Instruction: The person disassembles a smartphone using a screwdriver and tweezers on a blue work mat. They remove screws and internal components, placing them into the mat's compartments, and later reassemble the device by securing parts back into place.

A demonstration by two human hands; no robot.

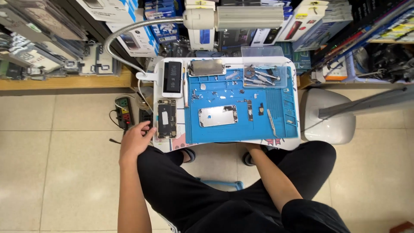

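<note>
Left hand (136,140) is at the left edge of our small white tabletop (293,64), fingers loosely curled and slightly spread, holding nothing. Fingertips sit right at the tabletop's edge — can't tell if they actually touch it.

Just right of that hand: an opened phone chassis (167,119), internals showing, lying flat on the white strip of the tabletop beside the blue mat (282,112). Hand and chassis are close, not touching as far as we can see.

Beyond the chassis, farther from the hand: a white phone body with a black battery (172,77), also flat. A thin white tool (186,88) lies alongside it at the mat's edge.

On the mat, well right of the left hand: a silver back plate (217,115) mid-mat, another metal plate (206,67) at the far edge, tweezers (271,122) toward the right, small screws and parts scattered between. A clear tray of tools (264,74) sits at the far right corner.

Right hand — only the forearm shows, running under the near edge of the tabletop. Hand itself is hidden, so we can't tell its state.

A gooseneck lamp (233,17) hangs over the far side. A power strip (123,112) is on the floor, just beyond the left hand.
</note>
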